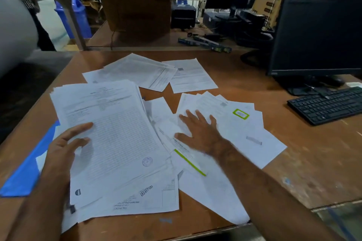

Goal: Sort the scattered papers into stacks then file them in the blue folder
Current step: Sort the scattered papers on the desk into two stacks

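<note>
On the brown table (244, 88) many white papers lie spread out, and some of them overlap each other. The left hand (64, 143) is at the left edge of a big stack of papers (113, 129), near the middle of that edge; the thumb lies on top of the first sheet and the other fingers are bent at the side, so the hand holds the stack by its edge. This top sheet has a printed table and a round blue stamp (147, 161) near its lower right corner. The right hand (199, 131) lies flat with the fingers straight and spread, and it presses on loose sheets (244, 133) in the middle right of the table; it grips nothing. One of these sheets has a green box (241, 114), another one has a green stripe (190, 162). Further back two smaller groups of papers (141, 72) lie near each other. The blue folder (25, 170) lies at the left side of the table, partly under the big stack. On the right stand a black monitor (317, 35) and a black keyboard (329, 103)
</note>
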The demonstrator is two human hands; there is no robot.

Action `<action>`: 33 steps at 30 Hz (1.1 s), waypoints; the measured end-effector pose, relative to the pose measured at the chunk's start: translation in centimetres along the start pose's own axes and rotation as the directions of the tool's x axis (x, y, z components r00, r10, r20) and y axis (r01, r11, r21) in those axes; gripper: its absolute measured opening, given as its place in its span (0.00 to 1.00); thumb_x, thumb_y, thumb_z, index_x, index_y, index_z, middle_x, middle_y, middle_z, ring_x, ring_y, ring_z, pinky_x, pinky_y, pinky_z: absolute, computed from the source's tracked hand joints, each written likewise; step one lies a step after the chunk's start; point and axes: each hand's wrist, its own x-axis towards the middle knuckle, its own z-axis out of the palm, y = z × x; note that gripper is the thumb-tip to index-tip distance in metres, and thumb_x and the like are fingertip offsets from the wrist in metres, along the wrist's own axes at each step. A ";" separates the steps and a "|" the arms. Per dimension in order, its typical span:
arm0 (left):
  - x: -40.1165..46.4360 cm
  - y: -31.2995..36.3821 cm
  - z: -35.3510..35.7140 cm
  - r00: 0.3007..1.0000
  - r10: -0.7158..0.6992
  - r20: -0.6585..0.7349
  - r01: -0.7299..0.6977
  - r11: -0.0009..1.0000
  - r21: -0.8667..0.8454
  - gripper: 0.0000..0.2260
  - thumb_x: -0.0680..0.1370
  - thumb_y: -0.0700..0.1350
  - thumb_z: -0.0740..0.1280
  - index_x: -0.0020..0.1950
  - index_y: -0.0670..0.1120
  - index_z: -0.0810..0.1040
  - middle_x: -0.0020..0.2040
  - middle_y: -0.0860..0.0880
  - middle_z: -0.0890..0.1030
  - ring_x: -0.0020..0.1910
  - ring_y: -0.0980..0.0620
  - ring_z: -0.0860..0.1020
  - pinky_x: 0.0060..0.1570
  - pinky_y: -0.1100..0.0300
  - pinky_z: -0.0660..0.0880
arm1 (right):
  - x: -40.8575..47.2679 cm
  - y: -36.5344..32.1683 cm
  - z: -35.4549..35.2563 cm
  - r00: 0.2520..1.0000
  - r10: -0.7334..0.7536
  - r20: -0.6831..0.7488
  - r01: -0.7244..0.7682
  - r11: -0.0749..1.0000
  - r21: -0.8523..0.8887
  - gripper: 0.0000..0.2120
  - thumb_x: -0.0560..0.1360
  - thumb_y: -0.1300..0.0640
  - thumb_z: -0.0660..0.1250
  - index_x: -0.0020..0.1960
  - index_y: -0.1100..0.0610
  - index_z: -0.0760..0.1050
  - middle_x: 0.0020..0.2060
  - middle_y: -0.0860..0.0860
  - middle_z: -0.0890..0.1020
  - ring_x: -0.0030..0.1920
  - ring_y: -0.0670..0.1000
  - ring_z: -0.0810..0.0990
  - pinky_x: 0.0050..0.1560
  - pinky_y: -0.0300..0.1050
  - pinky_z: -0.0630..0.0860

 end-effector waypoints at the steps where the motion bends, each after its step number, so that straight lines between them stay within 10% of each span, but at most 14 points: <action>1: 0.1 0.2 0.0 1.000 -0.003 -0.003 0.003 1.000 -0.005 0.17 0.77 0.32 0.67 0.61 0.48 0.84 0.65 0.56 0.81 0.66 0.48 0.77 0.61 0.54 0.73 | -0.5 1.2 -0.8 0.998 -0.055 0.025 0.052 0.994 0.092 0.34 0.74 0.31 0.56 0.78 0.41 0.62 0.81 0.40 0.57 0.82 0.46 0.49 0.78 0.67 0.42; 5: 1.3 0.5 0.8 0.999 -0.015 0.030 0.014 0.999 0.030 0.20 0.75 0.30 0.67 0.61 0.48 0.85 0.65 0.53 0.82 0.67 0.46 0.77 0.65 0.51 0.72 | -2.4 3.3 -2.0 0.980 -0.192 0.048 0.148 0.872 0.466 0.17 0.65 0.43 0.64 0.50 0.45 0.83 0.57 0.26 0.75 0.72 0.36 0.67 0.75 0.65 0.57; 8: 2.1 1.3 2.6 0.998 -0.007 0.066 0.003 0.999 0.046 0.21 0.74 0.29 0.67 0.60 0.48 0.85 0.65 0.49 0.82 0.66 0.45 0.77 0.58 0.59 0.73 | -3.9 2.5 -1.3 0.974 -0.227 0.017 0.172 0.785 0.595 0.04 0.69 0.50 0.68 0.37 0.46 0.81 0.55 0.35 0.83 0.68 0.39 0.74 0.73 0.58 0.65; 10: 1.8 2.0 3.8 0.995 0.023 0.099 -0.030 0.997 0.072 0.21 0.74 0.28 0.67 0.61 0.46 0.84 0.64 0.50 0.82 0.67 0.50 0.77 0.56 0.67 0.72 | -5.0 1.8 -1.4 0.989 -0.145 -0.031 0.127 0.728 0.674 0.07 0.72 0.56 0.68 0.38 0.47 0.80 0.53 0.45 0.85 0.62 0.44 0.80 0.66 0.55 0.74; 13: 1.0 2.9 4.9 0.991 0.042 0.127 -0.047 0.998 0.040 0.20 0.74 0.28 0.67 0.63 0.45 0.83 0.62 0.53 0.83 0.64 0.54 0.78 0.55 0.68 0.73 | -5.7 3.1 -2.5 0.936 0.203 -0.287 -0.093 0.930 0.355 0.08 0.72 0.46 0.66 0.51 0.44 0.76 0.57 0.46 0.79 0.56 0.51 0.81 0.62 0.55 0.73; 18: -0.2 3.7 5.3 0.989 0.038 0.145 -0.022 0.994 -0.111 0.20 0.75 0.28 0.66 0.62 0.44 0.83 0.60 0.56 0.84 0.57 0.58 0.82 0.48 0.69 0.79 | -5.3 5.4 -4.1 0.868 0.489 -0.091 -0.482 0.872 0.087 0.38 0.72 0.32 0.70 0.75 0.44 0.61 0.65 0.57 0.72 0.64 0.63 0.73 0.62 0.57 0.74; 26: -0.3 0.6 4.5 0.988 -0.018 0.153 0.020 1.000 -0.010 0.19 0.76 0.28 0.67 0.61 0.46 0.84 0.64 0.53 0.83 0.66 0.48 0.78 0.69 0.50 0.72 | -3.7 8.1 -6.7 0.900 0.362 -0.244 -0.156 0.789 0.594 0.13 0.75 0.66 0.70 0.53 0.52 0.86 0.55 0.47 0.85 0.51 0.38 0.81 0.44 0.22 0.69; 29: -0.2 0.7 5.0 0.988 -0.033 0.153 0.034 0.999 -0.004 0.19 0.76 0.27 0.66 0.61 0.45 0.84 0.65 0.52 0.82 0.65 0.50 0.79 0.61 0.57 0.74 | -4.1 7.0 -10.3 0.862 0.257 -0.438 0.128 0.725 0.677 0.13 0.80 0.69 0.65 0.59 0.59 0.84 0.52 0.48 0.86 0.45 0.30 0.80 0.46 0.24 0.71; 33: -0.5 0.9 5.0 0.990 -0.034 0.134 0.036 0.999 -0.014 0.20 0.76 0.27 0.66 0.61 0.45 0.85 0.64 0.53 0.83 0.63 0.53 0.79 0.55 0.63 0.74 | -4.1 6.0 -14.4 0.818 0.253 -0.517 0.429 0.331 0.840 0.13 0.82 0.66 0.64 0.63 0.57 0.82 0.60 0.53 0.84 0.63 0.50 0.82 0.63 0.44 0.77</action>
